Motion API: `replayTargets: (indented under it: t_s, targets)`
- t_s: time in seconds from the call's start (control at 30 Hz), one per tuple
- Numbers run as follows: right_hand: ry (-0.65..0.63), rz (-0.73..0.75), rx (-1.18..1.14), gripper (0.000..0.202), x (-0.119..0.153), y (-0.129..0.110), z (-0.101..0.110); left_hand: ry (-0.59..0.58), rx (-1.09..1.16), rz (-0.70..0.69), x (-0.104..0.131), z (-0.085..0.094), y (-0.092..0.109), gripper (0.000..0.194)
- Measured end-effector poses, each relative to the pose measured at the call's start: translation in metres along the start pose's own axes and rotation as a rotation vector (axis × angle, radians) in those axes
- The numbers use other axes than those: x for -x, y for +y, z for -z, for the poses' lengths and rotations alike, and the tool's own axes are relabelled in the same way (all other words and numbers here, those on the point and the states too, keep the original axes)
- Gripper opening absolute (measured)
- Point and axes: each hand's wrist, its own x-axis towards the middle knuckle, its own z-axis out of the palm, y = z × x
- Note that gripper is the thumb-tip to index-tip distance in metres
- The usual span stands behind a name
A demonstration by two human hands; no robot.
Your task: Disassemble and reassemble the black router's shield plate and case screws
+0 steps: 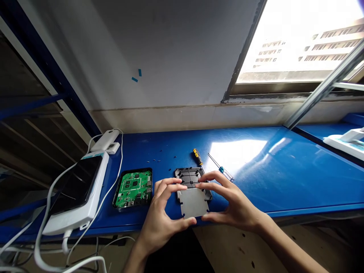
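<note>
A flat grey metal plate (194,203) with notched edges is gripped by both hands over the near part of a black plastic cover (186,176). My left hand (163,210) pinches its left side, thumb at the near edge and fingers at the far edge. On the right side my right hand (234,201) does the same. The cover lies inside up on the blue bench, partly hidden by the plate and fingers. Left of my left hand sits a black case holding a green circuit board (133,188).
Behind the cover lie a yellow-and-black screwdriver (196,155) and a blue-handled screwdriver (226,173). Several small screws (155,160) are scattered on the blue bench (273,182). A white device with a dark screen (78,184) and white cables occupies the left end.
</note>
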Motion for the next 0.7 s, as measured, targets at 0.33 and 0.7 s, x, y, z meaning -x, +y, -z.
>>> replayTargets:
  t_s: [0.33,0.7]
  targets:
    - [-0.016,-0.022,-0.03,0.058,0.0,-0.004,0.012,-0.016,-0.021,0.021,-0.003,0.0,0.008,0.056]
    - [-0.063,-0.069,-0.094,0.05,-0.015,-0.017,0.017,-0.019,-0.022,0.06,-0.003,-0.003,0.009,0.052]
